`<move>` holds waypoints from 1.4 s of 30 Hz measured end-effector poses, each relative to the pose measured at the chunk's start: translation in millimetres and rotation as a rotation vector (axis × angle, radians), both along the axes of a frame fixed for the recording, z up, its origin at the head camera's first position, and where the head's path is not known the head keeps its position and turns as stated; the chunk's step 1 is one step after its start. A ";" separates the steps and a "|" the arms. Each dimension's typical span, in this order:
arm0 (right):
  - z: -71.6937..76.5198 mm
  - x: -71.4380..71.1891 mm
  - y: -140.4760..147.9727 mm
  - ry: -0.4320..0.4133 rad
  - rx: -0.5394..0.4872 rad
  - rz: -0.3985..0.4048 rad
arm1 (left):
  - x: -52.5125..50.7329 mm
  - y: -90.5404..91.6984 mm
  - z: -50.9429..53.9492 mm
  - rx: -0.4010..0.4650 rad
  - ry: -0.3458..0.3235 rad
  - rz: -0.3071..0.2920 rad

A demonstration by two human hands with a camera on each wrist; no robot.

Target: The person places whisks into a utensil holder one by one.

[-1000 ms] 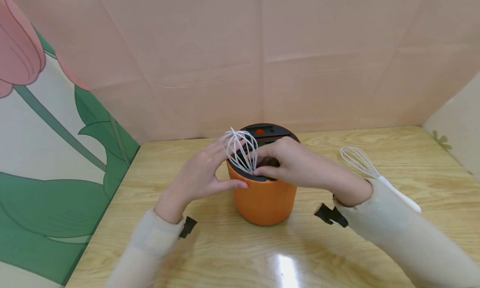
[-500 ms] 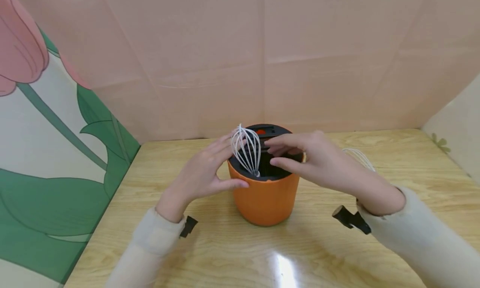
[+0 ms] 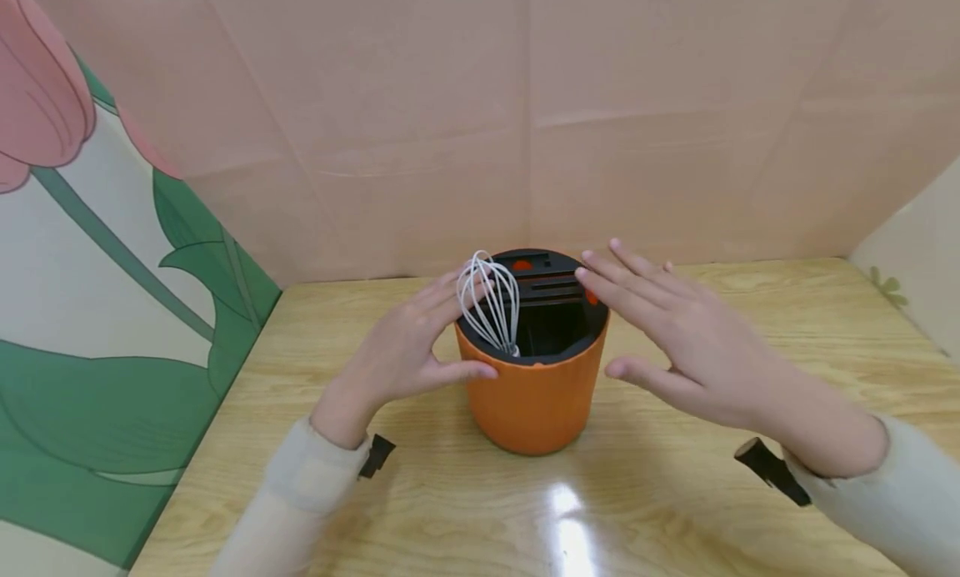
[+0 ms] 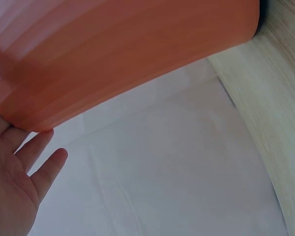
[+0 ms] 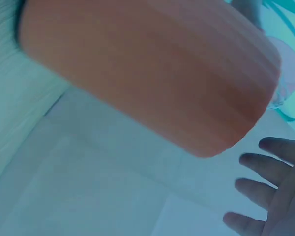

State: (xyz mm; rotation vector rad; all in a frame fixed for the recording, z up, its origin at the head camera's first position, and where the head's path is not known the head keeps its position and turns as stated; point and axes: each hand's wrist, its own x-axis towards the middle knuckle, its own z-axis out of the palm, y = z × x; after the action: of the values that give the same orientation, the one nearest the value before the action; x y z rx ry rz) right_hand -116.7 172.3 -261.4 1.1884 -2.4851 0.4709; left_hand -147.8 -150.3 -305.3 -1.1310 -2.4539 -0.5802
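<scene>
i had the left hand (image 3: 397, 348) laid against the orange container (image 3: 532, 406), fingers extended, touching it near the rim. the right hand (image 3: 701, 343), fingers straight, hung just beside it, apart in the wrist view. i saw the white whisk (image 3: 504, 328) standing wires-up inside, tilted toward the left hand.

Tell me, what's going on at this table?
A person has both hands at an orange pot standing on the wooden table. A white whisk sits in the pot, wires up, near its left side. The left hand touches the pot's side and rim with thumb and fingers. The right hand is spread beside the right rim, apart from the pot and holding nothing.
</scene>
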 end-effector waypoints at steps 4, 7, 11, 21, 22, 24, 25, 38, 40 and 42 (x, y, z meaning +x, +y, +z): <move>-6.1 -1.6 11.7 -0.010 0.052 -0.047 | 0.7 0.2 0.5 -0.003 0.004 0.002; -10.5 -3.7 19.7 -0.003 0.080 -0.091 | 1.0 0.1 0.3 -0.003 -0.003 0.006; -16.5 -6.8 29.7 0.007 0.115 -0.147 | 1.2 -0.3 -0.3 -0.002 -0.019 0.014; -34.5 -16.9 56.6 -0.021 0.154 -0.273 | 1.0 -0.7 -0.7 -0.006 -0.013 0.019; -36.9 -18.8 59.7 -0.027 0.160 -0.290 | 0.9 -0.5 -0.8 -0.005 -0.011 0.016; -41.1 -23.3 65.6 -0.039 0.170 -0.329 | 1.0 -0.5 -1.1 -0.002 -0.005 0.013; -43.4 -25.8 69.0 -0.047 0.173 -0.347 | 1.1 -0.5 -1.3 -0.001 -0.003 0.013; -73.0 -44.7 115.5 -0.151 0.180 -0.470 | -0.6 0.2 -2.1 0.023 0.011 -0.017; -77.7 -46.4 121.6 -0.169 0.184 -0.485 | -1.0 0.0 -2.3 0.023 0.009 -0.017; -82.2 -48.2 127.3 -0.183 0.187 -0.497 | -1.1 -0.3 -2.6 0.022 0.009 -0.015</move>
State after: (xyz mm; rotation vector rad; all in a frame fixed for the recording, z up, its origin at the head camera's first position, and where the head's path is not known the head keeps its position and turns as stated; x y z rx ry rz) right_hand -164.9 299.7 -343.6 0.5606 -2.9018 0.2212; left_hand -148.9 -150.6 -307.9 -1.1412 -2.4272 -0.6040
